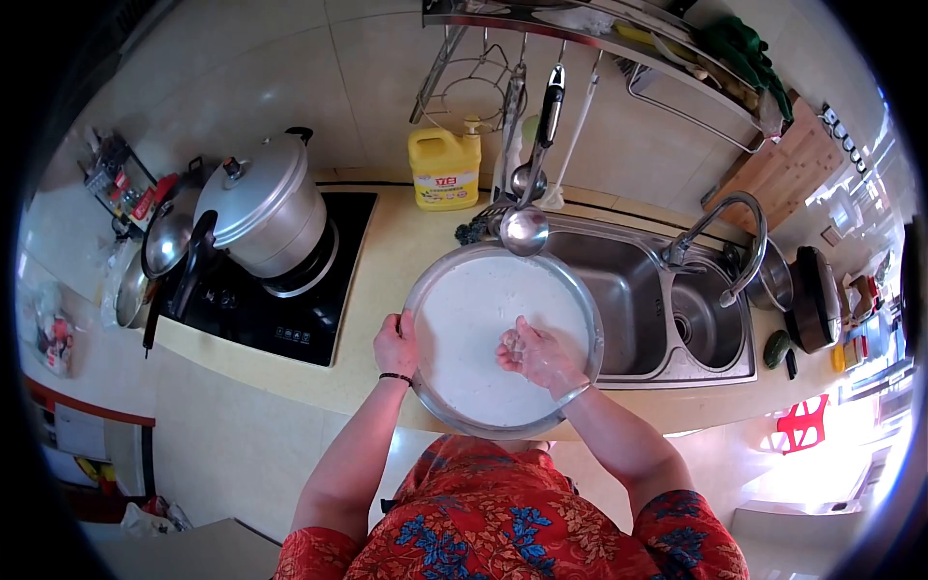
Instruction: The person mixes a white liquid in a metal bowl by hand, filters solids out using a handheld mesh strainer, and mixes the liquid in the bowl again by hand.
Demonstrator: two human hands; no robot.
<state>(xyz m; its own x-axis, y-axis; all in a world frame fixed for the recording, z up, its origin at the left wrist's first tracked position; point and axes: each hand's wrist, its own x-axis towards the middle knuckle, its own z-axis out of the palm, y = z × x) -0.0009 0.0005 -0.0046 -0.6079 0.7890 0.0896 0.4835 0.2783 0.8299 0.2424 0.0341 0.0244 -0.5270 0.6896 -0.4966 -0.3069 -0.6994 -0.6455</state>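
Our red shirt (483, 517) nearest. Basin (596, 329) on bench (372, 290), left of sink (619, 300). White liquid (464, 309) already in; handwork looks under way, remainder unclear to us. Our left hand (396, 346) grips the rim; right hand (536, 356) half-curled, wet, seemingly holding nothing. Pot (280, 227) far left, lidded, contents hidden.

- Basin (594, 324): smooth metal, softly shiny — white contents (474, 309) matt
- Left of the basin: hob (253, 314), glossy, glass-like; pot (280, 224), dull metal
- Behind the basin: jug (446, 172), yellow plastic
- Right of the basin: sink (619, 300), satiny metal; board (788, 164), grained wood
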